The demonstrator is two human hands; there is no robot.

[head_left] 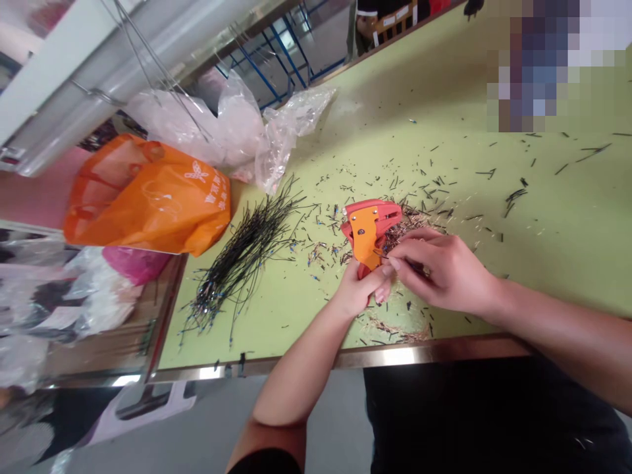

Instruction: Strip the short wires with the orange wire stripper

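My left hand [359, 288] is wrapped around the handle of an orange and red wire stripper [366, 230], its jaw end pointing away from me. Close beside it, my right hand [439, 266] has thumb and forefinger pinched together near the tool's handle. Whatever thin piece is between those fingertips is too small to make out. Beyond the right hand lies a pile of copper strands and black wire scraps [415, 224]. To the left on the green table, a bundle of thin black wires [247, 247] with small blue ends is spread out.
An orange plastic bag [153, 194] and crumpled clear plastic bags [232, 125] stand at the table's left side. Wire offcuts [516, 194] are scattered over the green tabletop [557, 263]. A metal edge [419, 352] runs along the front. Another person's hand [365, 26] shows at the far side.
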